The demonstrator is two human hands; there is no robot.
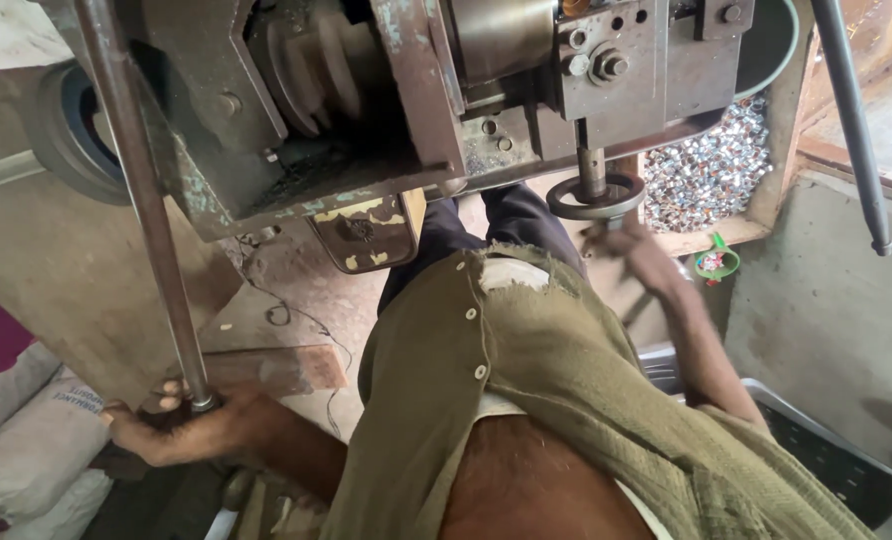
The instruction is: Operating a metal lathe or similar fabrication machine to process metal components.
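Down low, my left hand (171, 428) was wrapped tight around the bottom end of the long grey steel lever rod (141, 200) — fingers curled right round it. My right hand (646, 258) was up by the small round black metal handwheel (596, 196) under the big rusty grey press machine (366, 100). It was blurry, so I could not tell if it gripped anything. I think keeping the rod steady mattered most — and keeping fingers clear of the wheel.
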